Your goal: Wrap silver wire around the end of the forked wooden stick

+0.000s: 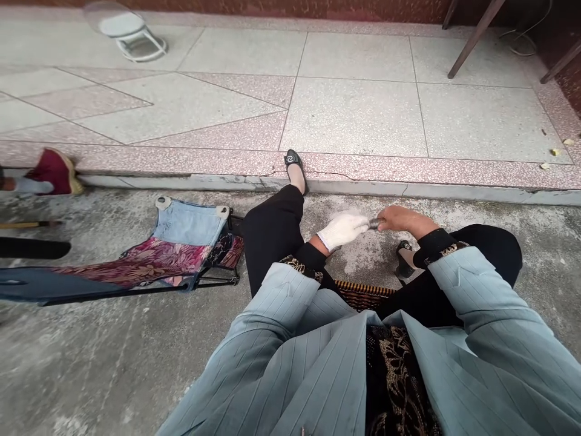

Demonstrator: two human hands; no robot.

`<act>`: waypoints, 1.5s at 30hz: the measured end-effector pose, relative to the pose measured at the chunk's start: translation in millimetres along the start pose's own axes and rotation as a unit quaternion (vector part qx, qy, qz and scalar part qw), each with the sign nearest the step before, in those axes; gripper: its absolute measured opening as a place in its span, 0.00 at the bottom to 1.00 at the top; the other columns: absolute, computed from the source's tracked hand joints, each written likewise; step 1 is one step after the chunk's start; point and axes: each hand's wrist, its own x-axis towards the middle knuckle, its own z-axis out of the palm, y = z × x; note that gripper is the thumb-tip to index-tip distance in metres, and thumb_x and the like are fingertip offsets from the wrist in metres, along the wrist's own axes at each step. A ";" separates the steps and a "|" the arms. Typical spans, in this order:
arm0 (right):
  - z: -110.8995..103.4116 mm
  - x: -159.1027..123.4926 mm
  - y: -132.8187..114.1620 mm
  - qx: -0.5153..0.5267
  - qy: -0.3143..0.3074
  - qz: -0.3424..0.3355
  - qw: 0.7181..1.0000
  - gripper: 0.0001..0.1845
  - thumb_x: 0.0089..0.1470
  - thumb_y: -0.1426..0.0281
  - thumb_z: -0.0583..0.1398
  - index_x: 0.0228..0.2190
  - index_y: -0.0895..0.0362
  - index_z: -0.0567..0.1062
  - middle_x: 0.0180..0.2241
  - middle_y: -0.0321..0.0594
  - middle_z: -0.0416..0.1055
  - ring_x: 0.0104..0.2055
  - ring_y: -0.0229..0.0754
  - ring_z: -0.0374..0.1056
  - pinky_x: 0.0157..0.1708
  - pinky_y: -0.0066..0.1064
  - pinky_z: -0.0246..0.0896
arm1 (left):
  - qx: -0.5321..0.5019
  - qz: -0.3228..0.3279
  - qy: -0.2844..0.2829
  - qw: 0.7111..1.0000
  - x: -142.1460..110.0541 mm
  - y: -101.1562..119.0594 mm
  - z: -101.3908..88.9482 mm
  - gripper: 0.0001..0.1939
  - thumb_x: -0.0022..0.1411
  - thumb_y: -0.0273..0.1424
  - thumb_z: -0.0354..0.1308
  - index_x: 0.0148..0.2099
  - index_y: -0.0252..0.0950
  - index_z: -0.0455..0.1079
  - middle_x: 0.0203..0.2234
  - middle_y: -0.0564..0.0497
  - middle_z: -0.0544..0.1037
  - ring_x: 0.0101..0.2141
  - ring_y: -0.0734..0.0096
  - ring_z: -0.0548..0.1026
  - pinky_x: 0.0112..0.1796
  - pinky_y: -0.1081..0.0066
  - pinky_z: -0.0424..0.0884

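In front of my knees, my two hands meet at a small grey ribbed cylinder (374,223); its exact kind is too small to make out. My left hand (344,229) wears a white knitted glove, and its fingers are closed on the cylinder's left end, slightly blurred. Bare, my right hand (399,218) pinches the right end with thumb and fingers. Both wrists show black patterned cuffs under light blue sleeves. Below the hands, part of a woven wicker seat (365,295) shows between my black trouser legs.
A folding chair (190,218) with denim and red floral cloth stands at my left. Beyond it are another person's red shoe (57,172) and a stick-like handle (29,224). A raised tiled step (354,115) runs ahead, with a white stool (136,36) and wooden legs (476,37) on it.
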 end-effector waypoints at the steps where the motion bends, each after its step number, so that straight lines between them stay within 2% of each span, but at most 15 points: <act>1: 0.7 -1.7 -0.1 0.016 -0.041 -0.034 0.998 0.09 0.58 0.63 0.65 0.34 0.57 0.81 0.31 0.43 0.76 0.32 0.44 0.68 0.30 0.33 0.53 | -0.009 0.006 0.002 1.000 -0.5 -1.9 -2.2 0.16 0.71 0.36 0.49 0.43 0.38 0.78 0.37 0.47 0.80 0.39 0.63 0.76 0.41 0.69 0.67; 3: 0.6 -4.9 2.1 0.071 -0.100 -0.106 0.987 0.08 0.54 0.63 0.67 0.32 0.55 0.81 0.25 0.36 0.71 0.28 0.39 0.63 0.29 0.32 0.52 | -0.050 0.016 0.003 0.999 -1.3 -5.9 -6.8 0.17 0.71 0.36 0.48 0.42 0.37 0.77 0.36 0.48 0.80 0.37 0.64 0.75 0.40 0.70 0.67; 6: -5.3 -9.8 9.6 0.192 -0.119 -0.184 0.956 0.12 0.52 0.60 0.67 0.34 0.55 0.82 0.23 0.30 0.67 0.26 0.36 0.61 0.29 0.30 0.52 | -0.148 0.008 0.014 0.989 1.0 -12.6 -11.3 0.17 0.69 0.38 0.49 0.39 0.35 0.76 0.32 0.50 0.78 0.34 0.67 0.74 0.38 0.70 0.67; 10: -17.3 -16.7 19.8 0.342 -0.066 -0.193 0.917 0.22 0.47 0.56 0.69 0.41 0.57 0.82 0.25 0.30 0.71 0.26 0.34 0.63 0.29 0.29 0.57 | -0.312 -0.038 0.068 0.947 11.7 -19.8 -5.3 0.14 0.68 0.38 0.53 0.40 0.33 0.73 0.33 0.48 0.79 0.34 0.68 0.75 0.38 0.70 0.70; 14: -22.5 -18.9 23.3 0.390 -0.029 -0.184 0.902 0.23 0.47 0.56 0.70 0.41 0.59 0.82 0.26 0.31 0.71 0.26 0.33 0.63 0.29 0.28 0.59 | -0.386 -0.071 0.079 0.916 16.3 -20.1 8.5 0.09 0.63 0.32 0.59 0.41 0.31 0.73 0.38 0.45 0.81 0.38 0.67 0.77 0.45 0.66 0.73; 17: -22.2 -16.6 23.8 0.397 -0.005 -0.178 0.900 0.21 0.48 0.56 0.71 0.39 0.59 0.82 0.24 0.31 0.70 0.26 0.33 0.63 0.28 0.27 0.59 | -0.352 -0.127 0.073 0.924 10.8 -15.4 11.7 0.14 0.65 0.37 0.58 0.45 0.31 0.75 0.42 0.43 0.82 0.43 0.63 0.78 0.48 0.65 0.74; 20: -20.1 -13.6 24.2 0.405 0.001 -0.182 0.896 0.20 0.48 0.55 0.71 0.36 0.59 0.81 0.24 0.32 0.70 0.26 0.34 0.63 0.27 0.27 0.59 | -0.258 -0.161 0.033 0.952 4.7 -7.3 7.9 0.19 0.69 0.44 0.55 0.46 0.34 0.77 0.46 0.44 0.83 0.49 0.58 0.78 0.52 0.65 0.73; 23: -16.1 -12.1 23.3 0.406 -0.001 -0.184 0.895 0.21 0.47 0.55 0.71 0.35 0.59 0.81 0.24 0.33 0.70 0.25 0.34 0.62 0.26 0.28 0.58 | -0.170 -0.178 0.005 0.969 3.8 1.4 2.9 0.20 0.71 0.43 0.52 0.48 0.35 0.78 0.48 0.44 0.82 0.52 0.55 0.77 0.53 0.65 0.72; 27: -10.8 -9.2 19.7 0.434 0.057 -0.135 0.889 0.17 0.51 0.56 0.68 0.32 0.58 0.79 0.23 0.33 0.68 0.25 0.34 0.60 0.26 0.28 0.56 | -0.117 -0.087 0.009 0.989 7.9 4.9 1.5 0.19 0.72 0.36 0.47 0.50 0.32 0.78 0.47 0.43 0.82 0.49 0.59 0.78 0.51 0.65 0.71; 29: -10.4 -6.0 18.0 0.402 0.113 -0.076 0.905 0.14 0.56 0.58 0.65 0.31 0.58 0.77 0.24 0.35 0.68 0.26 0.36 0.61 0.28 0.30 0.57 | -0.089 -0.055 0.007 0.994 9.5 2.5 2.5 0.19 0.73 0.35 0.47 0.48 0.32 0.78 0.44 0.45 0.82 0.46 0.61 0.78 0.49 0.66 0.70; 32: -11.9 -0.5 16.1 0.226 0.164 0.017 0.960 0.12 0.58 0.61 0.64 0.35 0.59 0.79 0.29 0.40 0.72 0.31 0.40 0.65 0.31 0.32 0.56 | -0.026 -0.071 0.000 0.997 9.8 -0.9 3.7 0.20 0.73 0.36 0.46 0.50 0.34 0.78 0.45 0.45 0.83 0.46 0.60 0.78 0.46 0.67 0.69; 35: -11.3 3.4 14.8 0.053 0.111 0.053 0.991 0.13 0.59 0.62 0.65 0.40 0.59 0.81 0.36 0.46 0.76 0.35 0.44 0.67 0.32 0.34 0.54 | 0.052 -0.080 -0.014 0.995 8.2 0.9 2.6 0.21 0.74 0.38 0.47 0.55 0.37 0.77 0.48 0.44 0.82 0.47 0.57 0.78 0.45 0.65 0.69; 38: -7.5 4.2 15.4 0.001 -0.003 0.010 1.000 0.10 0.58 0.64 0.65 0.37 0.58 0.82 0.34 0.45 0.76 0.33 0.43 0.67 0.31 0.34 0.53 | 0.084 -0.040 -0.028 0.995 5.4 4.7 -1.2 0.20 0.73 0.37 0.47 0.52 0.39 0.79 0.47 0.45 0.82 0.46 0.58 0.78 0.44 0.66 0.68; 42: -10.8 -3.0 21.7 0.123 -0.169 -0.102 0.973 0.12 0.55 0.62 0.67 0.38 0.57 0.83 0.26 0.37 0.73 0.28 0.38 0.65 0.31 0.32 0.57 | -0.006 0.022 -0.013 1.000 1.6 1.3 -11.1 0.17 0.70 0.36 0.49 0.45 0.36 0.79 0.41 0.47 0.82 0.42 0.62 0.78 0.44 0.68 0.69; 45: -23.1 -15.0 29.2 0.255 -0.202 -0.182 0.928 0.20 0.51 0.56 0.70 0.40 0.58 0.83 0.26 0.34 0.73 0.27 0.35 0.65 0.31 0.29 0.59 | -0.164 0.021 0.024 0.986 1.2 -6.3 -17.7 0.17 0.68 0.36 0.50 0.43 0.33 0.77 0.36 0.48 0.81 0.36 0.67 0.76 0.42 0.69 0.69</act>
